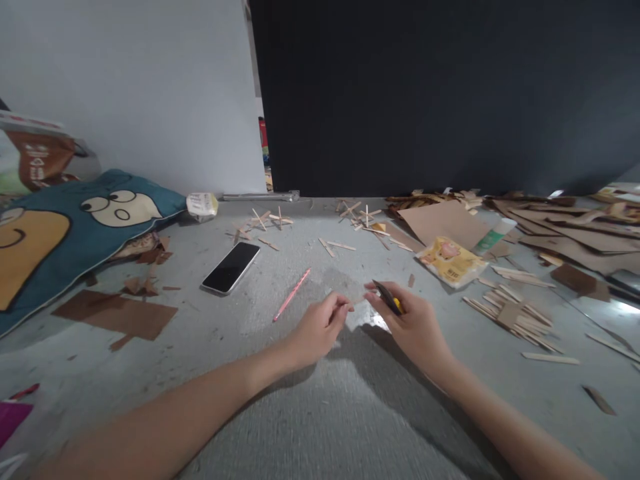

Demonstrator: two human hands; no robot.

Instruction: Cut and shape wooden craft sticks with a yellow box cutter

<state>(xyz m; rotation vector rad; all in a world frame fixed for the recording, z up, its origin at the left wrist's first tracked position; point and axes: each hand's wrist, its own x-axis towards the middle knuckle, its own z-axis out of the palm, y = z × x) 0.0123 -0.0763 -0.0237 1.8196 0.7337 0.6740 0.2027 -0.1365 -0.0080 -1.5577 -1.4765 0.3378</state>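
Observation:
My left hand (323, 327) is closed in a pinch on a thin wooden stick (358, 303), which is small and blurred against the table. Just to its right, the fingertips of my right hand (417, 330) are close to the stick's other end; I cannot tell if they touch it. A black and yellow utility knife (387, 297) is tucked in my right hand, pointing up and left. Beyond my left hand lies a pink patterned pencil (292, 295). A black-screened phone (231, 268) rests farther left.
Small crossed stick pieces (280, 219) lie at the back. To the right are a yellow packet (450, 261), a glue stick (495, 236), cardboard sheets (435, 223) and loose wooden sticks (515, 317). A blue cartoon cushion (85, 230) and brown cardboard (115, 313) occupy the left.

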